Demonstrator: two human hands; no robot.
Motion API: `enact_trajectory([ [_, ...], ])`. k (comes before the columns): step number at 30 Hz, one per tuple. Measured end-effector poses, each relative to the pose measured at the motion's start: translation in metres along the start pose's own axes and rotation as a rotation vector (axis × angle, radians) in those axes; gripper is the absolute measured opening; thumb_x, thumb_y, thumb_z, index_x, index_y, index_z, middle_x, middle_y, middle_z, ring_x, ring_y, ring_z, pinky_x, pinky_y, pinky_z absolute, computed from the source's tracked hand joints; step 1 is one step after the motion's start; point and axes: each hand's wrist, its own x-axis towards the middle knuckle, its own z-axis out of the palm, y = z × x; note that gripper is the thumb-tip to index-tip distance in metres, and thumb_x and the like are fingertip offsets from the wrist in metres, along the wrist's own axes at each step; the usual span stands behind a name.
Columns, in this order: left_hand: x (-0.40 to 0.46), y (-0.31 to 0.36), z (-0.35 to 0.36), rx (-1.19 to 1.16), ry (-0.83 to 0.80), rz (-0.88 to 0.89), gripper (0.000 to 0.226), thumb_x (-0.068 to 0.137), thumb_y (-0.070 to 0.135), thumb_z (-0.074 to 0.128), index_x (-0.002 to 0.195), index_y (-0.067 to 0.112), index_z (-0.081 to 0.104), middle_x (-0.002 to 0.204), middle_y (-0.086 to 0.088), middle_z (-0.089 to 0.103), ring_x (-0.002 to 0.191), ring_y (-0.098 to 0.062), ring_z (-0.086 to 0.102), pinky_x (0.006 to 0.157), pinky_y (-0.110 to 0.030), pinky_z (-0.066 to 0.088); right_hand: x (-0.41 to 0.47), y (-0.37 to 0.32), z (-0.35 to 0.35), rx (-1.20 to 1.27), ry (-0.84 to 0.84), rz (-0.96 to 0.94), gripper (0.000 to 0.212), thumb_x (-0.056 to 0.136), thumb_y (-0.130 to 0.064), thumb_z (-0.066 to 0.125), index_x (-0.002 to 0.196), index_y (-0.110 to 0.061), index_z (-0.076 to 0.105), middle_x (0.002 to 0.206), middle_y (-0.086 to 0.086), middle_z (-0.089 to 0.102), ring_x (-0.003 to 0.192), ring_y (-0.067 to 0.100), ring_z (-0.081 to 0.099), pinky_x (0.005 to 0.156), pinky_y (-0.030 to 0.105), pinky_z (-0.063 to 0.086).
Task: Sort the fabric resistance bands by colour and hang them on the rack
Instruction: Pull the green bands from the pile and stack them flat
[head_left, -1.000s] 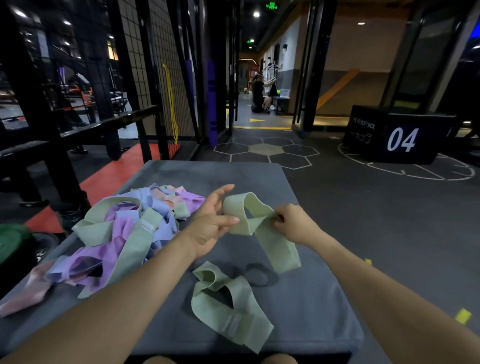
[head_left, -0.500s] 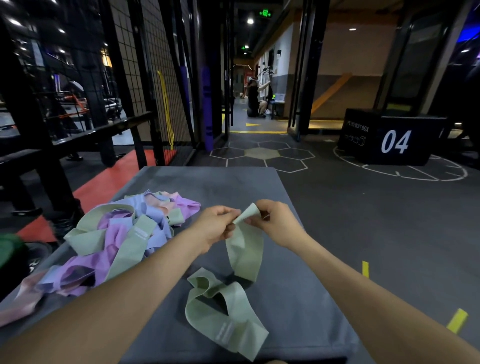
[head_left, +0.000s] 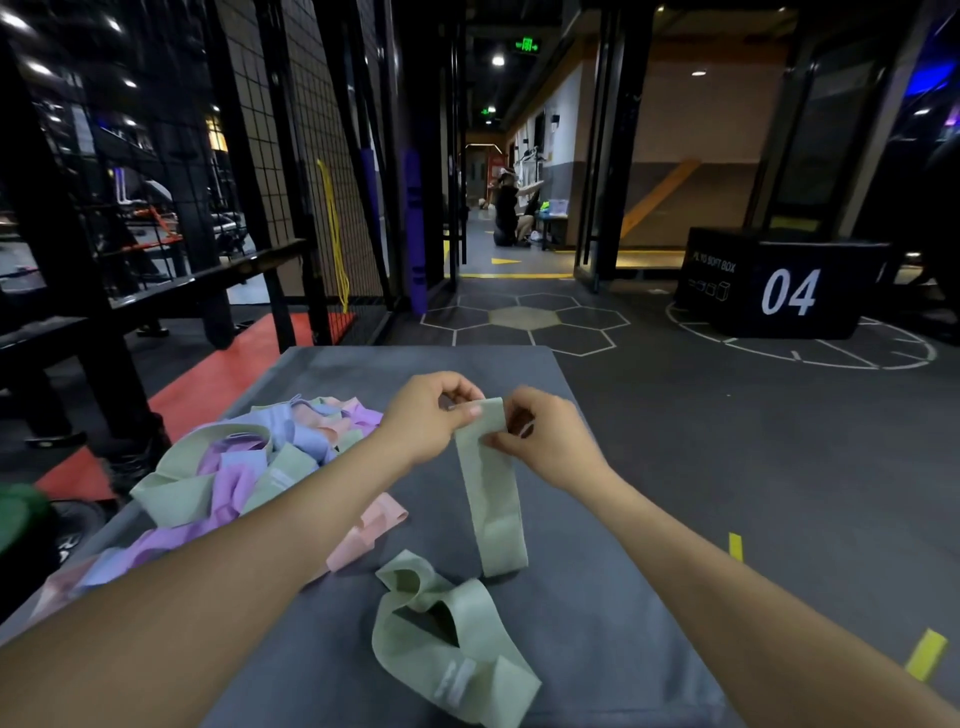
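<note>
A pale green fabric band (head_left: 491, 499) hangs flat and straight over the grey mat (head_left: 597, 597). My left hand (head_left: 431, 421) and my right hand (head_left: 543, 434) both pinch its top end, close together. A second green band (head_left: 452, 644) lies crumpled on the mat near me. At the left lies a tangled heap of green, lilac, blue and pink bands (head_left: 234, 467). One pink band (head_left: 369, 535) sticks out of the heap beside my left forearm.
The mat covers a raised block whose right edge drops to dark gym flooring. A black metal rack frame (head_left: 93, 322) stands at the left. A black soft box marked 04 (head_left: 779, 286) sits far right. A person crouches in the far corridor (head_left: 506, 213).
The green band has been straightened from a folded loop into a flat hanging strip. Both hands rose slightly and came together at its top. A pink band now shows beside my left forearm.
</note>
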Motion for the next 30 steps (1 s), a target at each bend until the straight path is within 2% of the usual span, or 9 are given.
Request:
enact_trajectory([
  [4, 0.006, 0.005, -0.003, -0.096, -0.075, 0.089, 0.023, 0.087, 0.002, 0.061, 0.077, 0.023, 0.061, 0.073, 0.003, 0.058, 0.067, -0.011, 0.044, 0.067, -0.022, 0.038, 0.005, 0.003, 0.0, 0.165, -0.025, 0.026, 0.044, 0.071, -0.016, 0.08, 0.101, -0.017, 0.049, 0.097, -0.002, 0.058, 0.086, 0.009, 0.054, 0.073, 0.02, 0.044],
  [7, 0.014, 0.012, -0.002, -0.266, -0.078, 0.136, 0.025, 0.087, -0.004, 0.058, 0.078, 0.02, 0.06, 0.078, 0.001, 0.059, 0.07, -0.003, 0.051, 0.073, -0.016, 0.041, 0.011, 0.009, 0.007, 0.257, -0.124, 0.082, 0.022, 0.075, -0.006, 0.074, 0.094, -0.01, 0.063, 0.091, 0.004, 0.067, 0.084, 0.017, 0.062, 0.078, 0.036, 0.052],
  [11, 0.027, 0.006, -0.009, -0.445, 0.07, 0.07, 0.026, 0.09, -0.004, 0.052, 0.078, 0.019, 0.057, 0.073, 0.006, 0.057, 0.058, 0.008, 0.048, 0.061, -0.007, 0.038, 0.003, 0.038, 0.021, 0.03, -0.225, 0.174, 0.01, 0.079, -0.011, 0.07, 0.089, -0.011, 0.071, 0.092, 0.005, 0.071, 0.086, 0.018, 0.064, 0.076, 0.031, 0.049],
  [14, 0.036, -0.019, -0.014, -0.518, 0.169, -0.051, 0.027, 0.091, -0.003, 0.05, 0.078, 0.02, 0.054, 0.066, 0.015, 0.057, 0.056, 0.006, 0.047, 0.052, -0.007, 0.035, -0.006, 0.069, 0.025, -0.209, -0.257, 0.262, 0.016, 0.086, -0.02, 0.063, 0.095, -0.009, 0.069, 0.085, 0.011, 0.067, 0.081, 0.027, 0.063, 0.063, 0.032, 0.042],
  [19, 0.049, -0.086, -0.008, -0.45, 0.243, -0.271, 0.029, 0.094, 0.001, 0.048, 0.078, 0.024, 0.052, 0.08, 0.007, 0.05, 0.066, -0.006, 0.043, 0.044, -0.011, 0.032, -0.007, 0.112, 0.02, -0.506, -0.238, 0.257, 0.018, 0.087, -0.002, 0.042, 0.084, -0.013, 0.056, 0.082, 0.009, 0.059, 0.085, 0.036, 0.058, 0.06, 0.034, 0.039],
  [23, 0.063, -0.126, 0.007, -0.455, 0.204, -0.353, 0.031, 0.094, -0.008, 0.039, 0.076, 0.015, 0.051, 0.079, -0.002, 0.055, 0.072, -0.013, 0.052, 0.069, -0.018, 0.045, 0.005, 0.147, 0.02, -0.608, -0.202, 0.194, 0.047, 0.089, 0.001, 0.039, 0.122, -0.025, 0.058, 0.112, 0.005, 0.061, 0.099, 0.032, 0.058, 0.072, 0.036, 0.047],
  [25, 0.075, -0.139, 0.016, -0.498, 0.234, -0.411, 0.03, 0.09, -0.007, 0.039, 0.069, 0.011, 0.051, 0.073, -0.005, 0.054, 0.071, -0.013, 0.052, 0.071, -0.019, 0.046, 0.016, 0.161, 0.025, -0.669, -0.223, 0.171, 0.053, 0.087, 0.004, 0.039, 0.13, -0.024, 0.052, 0.118, 0.005, 0.057, 0.105, 0.03, 0.055, 0.076, 0.037, 0.047],
  [27, 0.089, -0.152, 0.023, -0.493, 0.254, -0.455, 0.023, 0.082, 0.011, 0.046, 0.061, 0.01, 0.054, 0.064, -0.004, 0.056, 0.067, -0.016, 0.05, 0.07, -0.025, 0.044, 0.03, 0.171, 0.03, -0.726, -0.227, 0.152, 0.055, 0.086, 0.004, 0.041, 0.135, -0.021, 0.047, 0.123, 0.005, 0.054, 0.111, 0.029, 0.052, 0.081, 0.037, 0.046],
  [30, 0.106, -0.174, 0.033, -0.153, 0.141, -0.456, 0.018, 0.073, 0.029, 0.052, 0.059, 0.018, 0.056, 0.065, 0.004, 0.057, 0.067, -0.016, 0.047, 0.065, -0.026, 0.037, 0.05, 0.184, 0.038, -0.796, -0.245, 0.154, 0.052, 0.09, -0.006, 0.044, 0.141, -0.017, 0.038, 0.138, 0.004, 0.044, 0.124, 0.027, 0.043, 0.097, 0.034, 0.037],
])
